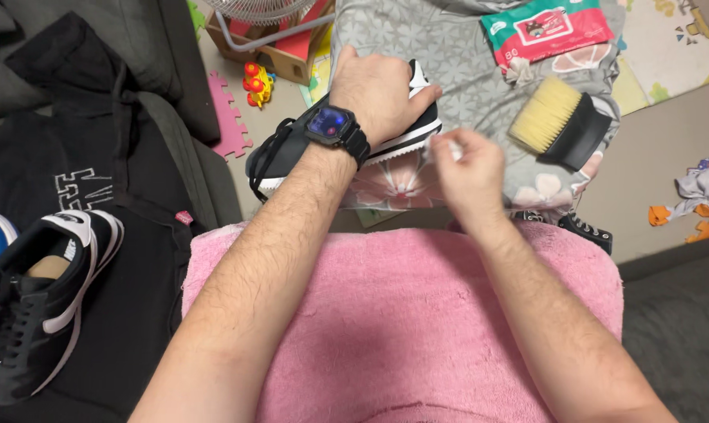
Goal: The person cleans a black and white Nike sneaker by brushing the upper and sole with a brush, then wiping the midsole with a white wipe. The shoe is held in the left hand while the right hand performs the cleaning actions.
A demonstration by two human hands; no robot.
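even indoor light | soft shadows | right hand (465,166) slightly blurred

left hand (378,88) hides shoe (401,133) middle; wipe (451,146) blurred.

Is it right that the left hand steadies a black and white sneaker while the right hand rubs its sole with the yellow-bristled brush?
Not quite. In the head view the right hand pinches a small white wipe, not the brush, which lies untouched on the grey cloth. The left hand does steady the sneaker.
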